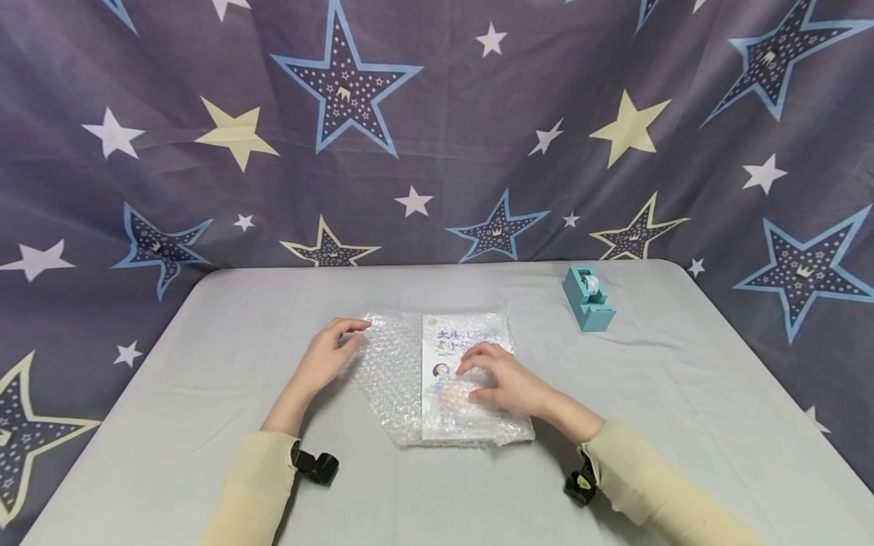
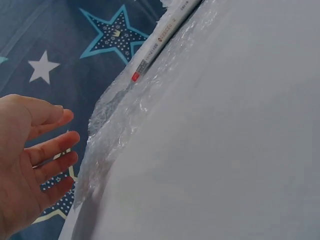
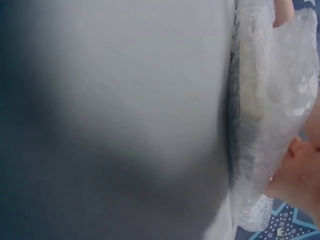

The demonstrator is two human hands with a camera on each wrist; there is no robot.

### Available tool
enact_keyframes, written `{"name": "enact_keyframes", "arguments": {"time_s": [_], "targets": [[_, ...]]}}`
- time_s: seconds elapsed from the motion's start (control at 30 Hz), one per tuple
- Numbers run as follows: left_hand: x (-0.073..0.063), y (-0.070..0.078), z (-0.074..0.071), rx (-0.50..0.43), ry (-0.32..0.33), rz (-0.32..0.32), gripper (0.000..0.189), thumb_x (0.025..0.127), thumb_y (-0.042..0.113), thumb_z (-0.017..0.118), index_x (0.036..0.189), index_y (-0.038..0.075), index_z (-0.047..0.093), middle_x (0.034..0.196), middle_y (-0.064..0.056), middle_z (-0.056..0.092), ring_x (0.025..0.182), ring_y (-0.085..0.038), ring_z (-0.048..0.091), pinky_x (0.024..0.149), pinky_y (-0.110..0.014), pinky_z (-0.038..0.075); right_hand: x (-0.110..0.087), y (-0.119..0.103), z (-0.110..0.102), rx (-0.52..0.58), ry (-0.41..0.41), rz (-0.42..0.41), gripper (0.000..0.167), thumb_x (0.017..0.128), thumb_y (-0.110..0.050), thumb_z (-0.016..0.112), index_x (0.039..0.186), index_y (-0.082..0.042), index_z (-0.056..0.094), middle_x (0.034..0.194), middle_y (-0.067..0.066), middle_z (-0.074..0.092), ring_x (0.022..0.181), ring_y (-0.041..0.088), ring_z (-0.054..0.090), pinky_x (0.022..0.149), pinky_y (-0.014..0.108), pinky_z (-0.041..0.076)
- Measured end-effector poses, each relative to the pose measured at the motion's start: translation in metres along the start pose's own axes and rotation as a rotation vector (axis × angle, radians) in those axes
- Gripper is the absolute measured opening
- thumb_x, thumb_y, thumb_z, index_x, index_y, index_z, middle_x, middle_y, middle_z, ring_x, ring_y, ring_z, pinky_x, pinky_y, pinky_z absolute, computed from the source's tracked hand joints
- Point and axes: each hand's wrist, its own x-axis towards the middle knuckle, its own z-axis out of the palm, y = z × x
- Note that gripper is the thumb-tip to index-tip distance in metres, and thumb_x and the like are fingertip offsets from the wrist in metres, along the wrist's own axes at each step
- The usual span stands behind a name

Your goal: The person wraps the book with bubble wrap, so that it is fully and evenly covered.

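Observation:
A book (image 1: 435,409) with a white illustrated cover lies on the table, with clear bubble wrap (image 1: 392,379) under it and folded over its right part. The wrap spreads flat to the left of the book. My left hand (image 1: 331,353) is at the wrap's upper left edge, fingers apart and loosely bent; the left wrist view shows nothing held in that hand (image 2: 35,160). Over the wrapped cover, my right hand (image 1: 508,379) rests with thumb and fingers spread apart. In the right wrist view, the wrap (image 3: 285,85) partly hides this hand (image 3: 300,175).
A teal tape dispenser (image 1: 590,299) with a roll of clear tape stands at the table's back right. A light grey cloth covers the table (image 1: 225,364). Behind it hangs a dark curtain (image 1: 437,114) with stars. A black camera (image 1: 317,466) is strapped to each wrist.

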Motion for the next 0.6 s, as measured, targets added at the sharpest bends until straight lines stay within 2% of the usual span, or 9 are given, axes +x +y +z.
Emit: {"name": "enact_keyframes", "arguments": {"time_s": [0.1,0.3,0.43,0.6], "targets": [[0.0,-0.002,-0.002,0.016,0.014,-0.006,0.028,0.089,0.012,0.055,0.115,0.005,0.06,0.118,-0.017,0.054,0.115,-0.034,0.047,0.099,-0.05,0.034,0.001,0.003,0.0,-0.016,0.028,0.066,0.044,0.072,-0.019,0.074,0.112,-0.012,0.059,0.127,0.008,0.048,0.121,0.029,0.041,0.102,0.052,0.029],[0.0,-0.004,-0.007,0.026,0.044,-0.065,0.029,0.088,0.01,0.056,0.115,0.001,0.059,0.12,-0.021,0.048,0.115,-0.038,0.044,0.095,-0.049,0.039,0.003,0.007,-0.002,-0.036,0.045,0.103,0.053,0.067,-0.024,0.078,0.115,-0.013,0.058,0.13,0.007,0.048,0.124,0.031,0.036,0.105,0.056,0.014],[-0.001,-0.006,-0.012,0.061,0.058,-0.162,0.036,0.088,0.013,0.054,0.121,-0.001,0.053,0.126,-0.024,0.042,0.119,-0.04,0.036,0.098,-0.05,0.036,0.005,0.009,-0.004,-0.031,0.038,0.124,0.058,0.065,-0.026,0.079,0.117,-0.015,0.057,0.132,0.006,0.046,0.125,0.031,0.033,0.104,0.056,0.012],[-0.001,-0.009,-0.017,0.118,0.078,-0.32,0.052,0.086,0.017,0.053,0.131,-0.004,0.041,0.134,-0.027,0.034,0.126,-0.044,0.025,0.103,-0.056,0.021,0.007,0.013,-0.007,-0.024,0.019,0.117,0.061,0.065,-0.03,0.078,0.12,-0.015,0.056,0.131,0.006,0.047,0.124,0.031,0.034,0.102,0.057,0.015]]}}
